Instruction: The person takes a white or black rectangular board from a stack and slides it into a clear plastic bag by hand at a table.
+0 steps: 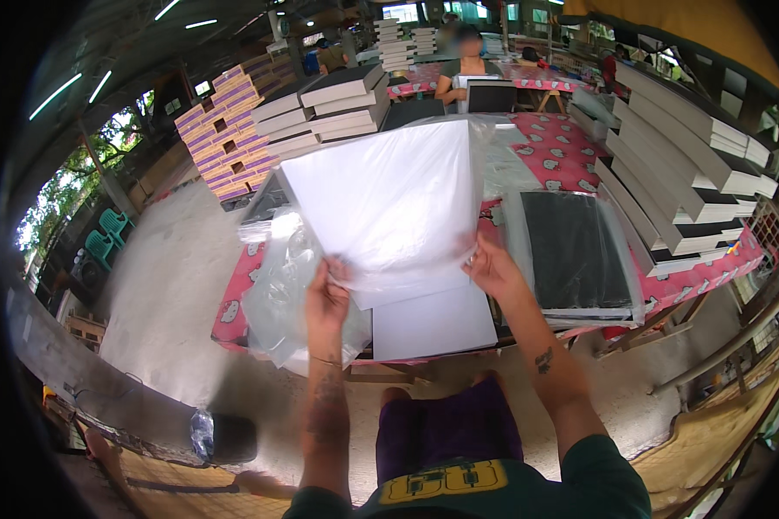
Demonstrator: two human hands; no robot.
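Note:
A large white board [381, 199] inside a clear plastic bag is tilted up in front of me above the table. My left hand [329, 292] pinches the bag's near left edge, its fingertips slightly blurred. At the near right edge my right hand [493, 266] also has its fingers closed on the plastic. Beneath the bagged board lies a plain white sheet [434, 327] at the table's near edge. Loose clear plastic bags [287, 290] are heaped next to my left hand. To the right of my right hand rests a black panel [577, 251] wrapped in clear plastic.
A pink patterned cloth [556, 151] covers the table. Tall stacks of black-and-white boxes [679, 173] stand at the right, with more stacks [346, 99] at the back left beside a cardboard pile [229, 130]. Across the table a person [467, 65] handles a dark panel.

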